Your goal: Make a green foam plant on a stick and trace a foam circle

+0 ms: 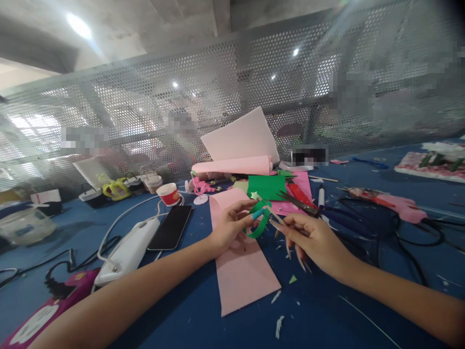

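Over the pink sheet (pixel 243 276), the fingers of the left hand (pixel 228 225) pinch a green strip (pixel 259 225), already cut and curled into a loop, with a small star at its top. The right hand (pixel 316 240) curls its fingers at the loop's edge; I cannot tell whether they grip it. Scissors (pixel 300 203) lie just right of the sheet, and scraps (pixel 279 325) dot the surface (pixel 181 310) beside it.

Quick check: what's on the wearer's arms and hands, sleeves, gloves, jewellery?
Both forearms are bare, with no sleeves in view. No gloves, watch or bracelet on the left hand or the right hand, whose nails are long and pointed.
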A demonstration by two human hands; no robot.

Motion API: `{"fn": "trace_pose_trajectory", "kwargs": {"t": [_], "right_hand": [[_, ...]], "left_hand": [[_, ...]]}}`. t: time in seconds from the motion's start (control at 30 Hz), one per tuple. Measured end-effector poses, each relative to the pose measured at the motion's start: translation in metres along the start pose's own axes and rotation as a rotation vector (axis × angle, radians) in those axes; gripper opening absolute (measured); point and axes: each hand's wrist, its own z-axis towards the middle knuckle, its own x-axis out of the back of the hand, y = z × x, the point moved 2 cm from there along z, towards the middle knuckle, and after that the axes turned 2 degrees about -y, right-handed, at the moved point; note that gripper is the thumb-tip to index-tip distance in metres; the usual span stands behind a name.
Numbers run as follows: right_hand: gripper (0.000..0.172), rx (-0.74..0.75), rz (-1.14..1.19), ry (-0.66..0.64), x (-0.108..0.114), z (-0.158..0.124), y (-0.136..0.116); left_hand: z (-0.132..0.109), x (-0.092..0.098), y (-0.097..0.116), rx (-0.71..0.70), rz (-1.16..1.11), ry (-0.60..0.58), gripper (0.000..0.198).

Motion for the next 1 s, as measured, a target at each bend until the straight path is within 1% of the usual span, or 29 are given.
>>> {"fn": "trace_pose_trajectory", "kwargs": {"t": [0.2, 0.33, 0.47, 0.6, 0.73, 0.9, 1.0], "right_hand": [[0.031, 0.005, -0.013, -0.017, -0.001, 0.001, 0.001], [0.032, 0.01, -0.023, -0.017, -0.001, 0.002, 0.004], [0.031, 0.024, -0.093, -0.03, -0.002, 0.002, 0.004], [0.028, 0.088, -0.187, 0.004, 0.0, 0.002, -0.001], [0.025, 0.146, -0.168, 0.033, 0.002, 0.004, -0.005], [0.023, 0.147, -0.15, 0.049, 0.006, 0.004, -0.01], [0.022, 0.126, -0.123, 0.09, 0.008, 0.002, -0.013]], "left_hand": [[-0.001, 0.002, 0.001, -0.038, 0.009, -0.02, 0.034], [-0.004, -0.002, 0.006, -0.043, 0.026, -0.026, 0.036], [-0.003, -0.002, 0.004, -0.05, 0.049, -0.02, 0.039], [-0.001, -0.001, 0.001, -0.029, 0.05, 0.016, 0.044], [-0.001, -0.002, 0.0, -0.006, 0.01, 0.014, 0.046], [-0.001, 0.001, -0.003, -0.009, 0.037, -0.004, 0.043], [-0.001, 0.002, -0.004, -0.018, 0.085, 0.0, 0.042]]}}
